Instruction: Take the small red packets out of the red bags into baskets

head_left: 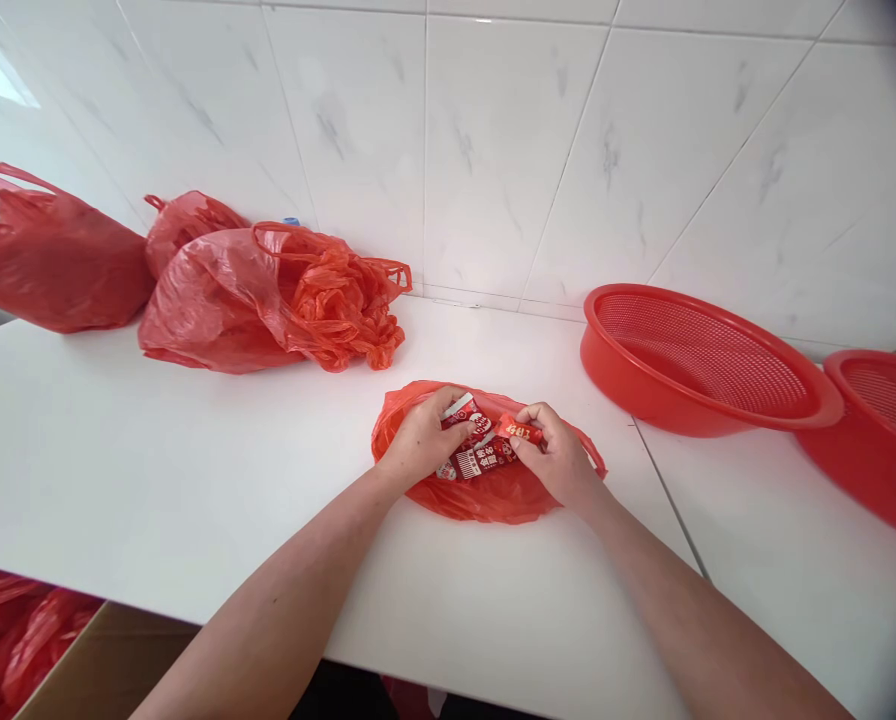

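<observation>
A red plastic bag (pixel 485 497) lies flattened on the white table, and several red-and-white printed packets (pixel 478 455) sit in its mouth. My left hand (pixel 422 437) rests on the bag's left side, its fingers gripping a packet with a white end (pixel 463 412). My right hand (pixel 557 455) pinches a small red packet (pixel 519 430) between thumb and fingers, just above the others. The two hands are close together, and they hide part of the bag's opening and the packets.
The white table (pixel 155 470) meets a white tiled wall (pixel 493 130). Red plastic bags (pixel 215 300) lie heaped at the back left. Two red mesh baskets (pixel 699 360) stand at the right. A cardboard box (pixel 110 650) of red bags sits below the table's front edge.
</observation>
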A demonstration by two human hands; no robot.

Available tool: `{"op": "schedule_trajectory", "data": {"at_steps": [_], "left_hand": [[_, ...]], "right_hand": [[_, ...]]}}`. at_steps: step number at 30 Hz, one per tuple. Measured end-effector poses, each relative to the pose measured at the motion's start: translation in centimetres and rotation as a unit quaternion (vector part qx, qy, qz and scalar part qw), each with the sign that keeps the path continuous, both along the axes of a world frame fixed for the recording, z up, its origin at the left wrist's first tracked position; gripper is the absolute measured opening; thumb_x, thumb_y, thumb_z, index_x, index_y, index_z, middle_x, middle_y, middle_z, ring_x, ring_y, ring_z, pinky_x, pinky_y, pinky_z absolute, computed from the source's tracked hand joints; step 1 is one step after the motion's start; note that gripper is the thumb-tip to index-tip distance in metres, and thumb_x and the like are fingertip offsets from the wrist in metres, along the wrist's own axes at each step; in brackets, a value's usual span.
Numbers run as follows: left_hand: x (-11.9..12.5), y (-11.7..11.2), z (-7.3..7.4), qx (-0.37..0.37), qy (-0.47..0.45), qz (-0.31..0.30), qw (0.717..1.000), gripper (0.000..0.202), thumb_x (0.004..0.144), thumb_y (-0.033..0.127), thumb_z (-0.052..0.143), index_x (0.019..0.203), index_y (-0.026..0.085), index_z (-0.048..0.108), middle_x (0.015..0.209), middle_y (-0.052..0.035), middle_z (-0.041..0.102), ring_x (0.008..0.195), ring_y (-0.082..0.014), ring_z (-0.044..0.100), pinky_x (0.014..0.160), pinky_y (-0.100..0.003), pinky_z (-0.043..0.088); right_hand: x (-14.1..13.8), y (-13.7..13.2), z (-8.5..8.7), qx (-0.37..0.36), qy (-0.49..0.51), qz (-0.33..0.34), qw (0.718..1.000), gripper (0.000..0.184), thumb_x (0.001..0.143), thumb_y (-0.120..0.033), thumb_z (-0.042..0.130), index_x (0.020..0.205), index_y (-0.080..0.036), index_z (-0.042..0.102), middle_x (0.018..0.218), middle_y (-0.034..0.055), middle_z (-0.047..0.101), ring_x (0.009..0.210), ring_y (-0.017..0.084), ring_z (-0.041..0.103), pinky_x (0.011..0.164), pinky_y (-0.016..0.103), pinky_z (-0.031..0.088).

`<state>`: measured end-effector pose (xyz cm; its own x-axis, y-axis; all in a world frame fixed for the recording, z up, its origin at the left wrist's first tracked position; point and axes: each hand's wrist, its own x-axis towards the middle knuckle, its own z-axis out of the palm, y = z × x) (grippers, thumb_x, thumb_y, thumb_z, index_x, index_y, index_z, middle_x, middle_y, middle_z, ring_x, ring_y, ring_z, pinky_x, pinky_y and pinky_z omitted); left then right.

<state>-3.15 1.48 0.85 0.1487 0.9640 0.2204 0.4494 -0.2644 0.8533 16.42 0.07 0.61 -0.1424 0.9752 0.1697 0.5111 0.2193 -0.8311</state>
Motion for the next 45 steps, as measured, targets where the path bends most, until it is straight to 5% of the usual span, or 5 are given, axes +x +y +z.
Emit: {"op": "schedule_trajectory", "data": {"at_steps": [5,23,32,39,45], "left_hand": [[-0.02,0.11,-0.16,0.000,-0.023,-0.011,1.000,0.031,0.080,0.024,0.054,0.111,0.027,0.054,0.099,0.0019,0.066,0.086,-0.0159,0.062,0.072,-0.026,0.049],[-0.12,0.38,-0.74,-0.025,-0.027,-0.002,0.999,0.012,0.080,0.032,0.054,0.086,0.022,0.053,0.073,0.0030,0.063,0.062,-0.0133,0.057,0.054,-0.023,0.043],[-0.18,0.33,-0.86,-0.043,-0.022,0.001,0.999,0.042,0.083,0.031,0.051,0.124,0.028,0.050,0.068,0.0031,0.061,0.056,-0.0142,0.056,0.049,-0.025,0.042],[-0.16,0.47,-0.81,0.014,-0.017,-0.054,0.998,0.035,0.084,0.020,0.043,0.113,0.028,0.062,0.105,0.0010,0.066,0.099,-0.0174,0.060,0.089,-0.030,0.046],[0.02,0.43,-0.73,0.017,-0.028,-0.073,0.997,0.033,0.083,0.015,0.039,0.102,0.026,0.065,0.099,0.0021,0.068,0.091,-0.0154,0.062,0.082,-0.027,0.048]], "right_hand": [[0.02,-0.01,-0.03,-0.036,0.045,0.012,0.998,0.012,0.078,-0.030,0.051,0.089,-0.025,0.049,0.083,-0.0025,0.058,0.065,0.013,0.052,0.058,0.025,0.044],[-0.11,-0.01,0.12,-0.047,0.078,0.020,0.996,0.012,0.077,-0.028,0.052,0.089,-0.024,0.052,0.082,-0.0025,0.059,0.072,0.014,0.055,0.062,0.026,0.046],[-0.07,0.38,-0.66,-0.105,0.160,0.043,0.981,0.025,0.077,-0.026,0.055,0.101,-0.021,0.055,0.082,0.0003,0.064,0.077,0.015,0.062,0.071,0.030,0.050],[-0.16,0.14,-0.60,-0.109,0.175,0.062,0.976,0.027,0.078,-0.027,0.056,0.105,-0.021,0.053,0.079,-0.0001,0.065,0.074,0.015,0.063,0.070,0.031,0.051],[-0.22,0.05,-0.56,-0.105,0.186,0.062,0.975,0.026,0.079,-0.029,0.057,0.103,-0.021,0.050,0.076,-0.0012,0.065,0.072,0.014,0.063,0.070,0.031,0.051]]}}
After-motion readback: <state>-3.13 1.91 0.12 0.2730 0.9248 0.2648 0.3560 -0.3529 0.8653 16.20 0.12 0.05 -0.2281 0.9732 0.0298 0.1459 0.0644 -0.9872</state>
